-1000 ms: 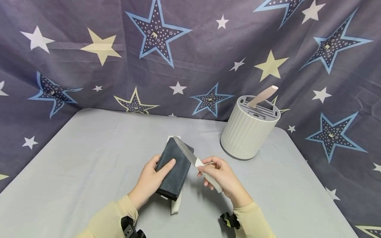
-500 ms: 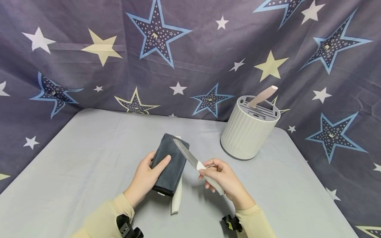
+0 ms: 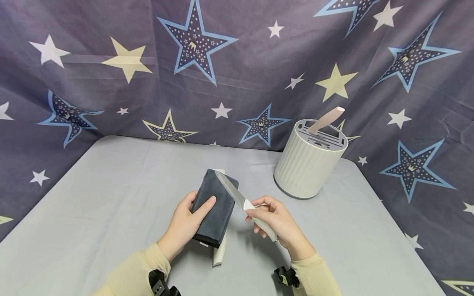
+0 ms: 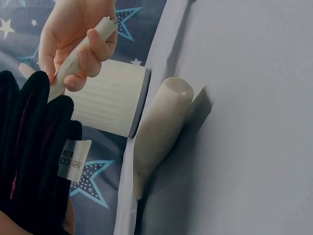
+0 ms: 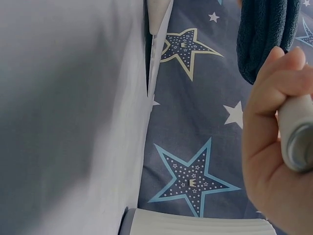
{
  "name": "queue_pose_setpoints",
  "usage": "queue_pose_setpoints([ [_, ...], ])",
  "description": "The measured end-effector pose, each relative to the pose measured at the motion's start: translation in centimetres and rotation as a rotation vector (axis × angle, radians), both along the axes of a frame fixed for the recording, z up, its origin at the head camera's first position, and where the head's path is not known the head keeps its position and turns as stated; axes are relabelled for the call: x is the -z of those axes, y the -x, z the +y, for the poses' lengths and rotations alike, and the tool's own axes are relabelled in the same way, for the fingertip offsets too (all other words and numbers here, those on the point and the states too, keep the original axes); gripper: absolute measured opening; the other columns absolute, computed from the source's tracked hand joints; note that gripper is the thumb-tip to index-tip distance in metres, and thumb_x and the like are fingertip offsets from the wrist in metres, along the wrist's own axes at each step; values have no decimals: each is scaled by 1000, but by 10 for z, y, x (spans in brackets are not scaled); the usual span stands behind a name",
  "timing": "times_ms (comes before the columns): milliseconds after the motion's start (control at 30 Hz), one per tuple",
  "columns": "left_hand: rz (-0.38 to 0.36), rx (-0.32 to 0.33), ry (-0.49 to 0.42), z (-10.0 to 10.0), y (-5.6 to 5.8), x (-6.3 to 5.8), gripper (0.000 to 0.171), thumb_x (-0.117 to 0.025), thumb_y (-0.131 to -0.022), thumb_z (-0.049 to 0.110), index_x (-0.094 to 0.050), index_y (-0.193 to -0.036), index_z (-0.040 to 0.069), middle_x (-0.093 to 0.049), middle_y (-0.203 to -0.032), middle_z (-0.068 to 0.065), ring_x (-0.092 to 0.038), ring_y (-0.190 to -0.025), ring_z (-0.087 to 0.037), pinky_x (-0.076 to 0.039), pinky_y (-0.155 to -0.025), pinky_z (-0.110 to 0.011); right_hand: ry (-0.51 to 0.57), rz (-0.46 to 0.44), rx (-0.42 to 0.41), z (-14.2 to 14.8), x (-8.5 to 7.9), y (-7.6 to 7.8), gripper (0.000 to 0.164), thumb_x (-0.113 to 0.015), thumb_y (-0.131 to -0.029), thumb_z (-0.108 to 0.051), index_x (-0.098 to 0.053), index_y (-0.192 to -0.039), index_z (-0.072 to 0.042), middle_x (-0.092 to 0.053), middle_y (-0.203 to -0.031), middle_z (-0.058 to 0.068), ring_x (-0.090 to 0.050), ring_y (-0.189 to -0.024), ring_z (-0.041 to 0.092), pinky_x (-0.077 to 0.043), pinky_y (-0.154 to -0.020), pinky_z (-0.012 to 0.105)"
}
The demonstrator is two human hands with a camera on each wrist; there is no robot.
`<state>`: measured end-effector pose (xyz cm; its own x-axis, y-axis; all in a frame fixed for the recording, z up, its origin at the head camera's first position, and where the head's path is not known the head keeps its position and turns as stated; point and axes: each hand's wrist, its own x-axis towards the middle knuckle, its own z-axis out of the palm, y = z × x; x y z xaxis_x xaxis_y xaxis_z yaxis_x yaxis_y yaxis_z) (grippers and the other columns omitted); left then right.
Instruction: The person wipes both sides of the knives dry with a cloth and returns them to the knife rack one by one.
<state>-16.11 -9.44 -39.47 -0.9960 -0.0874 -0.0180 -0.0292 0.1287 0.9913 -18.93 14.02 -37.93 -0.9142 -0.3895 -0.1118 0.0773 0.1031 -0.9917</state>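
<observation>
My left hand (image 3: 187,222) holds a folded dark grey-blue cloth (image 3: 216,205), thumb on top and its layers showing in the left wrist view. A knife (image 3: 231,189) with a pale handle is in my right hand (image 3: 274,220), fingers curled round the handle. Its blade points up and left, lying over the cloth's upper right part in the head view. Below the cloth, a second knife's pale handle (image 4: 164,127) lies on the table; the cloth hides most of this knife from the head view. Some of its blade (image 5: 152,61) shows in the right wrist view.
A ribbed cream knife block (image 3: 309,164) stands at the back right of the grey-covered table (image 3: 111,197). One pinkish handle (image 3: 327,119) sticks out of its slotted top. A star-patterned curtain (image 3: 229,94) hangs behind.
My left hand has shifted the cloth up and left, then part of the way back down and right. The knife in my right hand has dipped slightly and come back.
</observation>
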Motion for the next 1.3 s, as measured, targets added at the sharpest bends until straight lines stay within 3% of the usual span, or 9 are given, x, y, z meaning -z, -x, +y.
queue_pose_setpoints([
  [833, -14, 46, -72, 15, -3, 9, 38, -66, -95, 36, -59, -124, 12, -70, -102, -11, -70, -76, -18, -57, -67, -31, 31, 4, 23, -10, -2, 7, 31, -67, -91, -11, -52, -113, 4, -72, -75, -1, -58, -50, 9, -43, -43, 21],
  [1300, -17, 38, -120, 20, 2, 20, 35, -68, -94, 34, -61, -120, 11, -72, -97, -10, -69, -76, -19, -57, -67, -31, 11, 3, 35, -6, 1, 9, 29, -66, -91, -11, -52, -113, 3, -71, -75, -2, -57, -50, 9, -43, -43, 22],
])
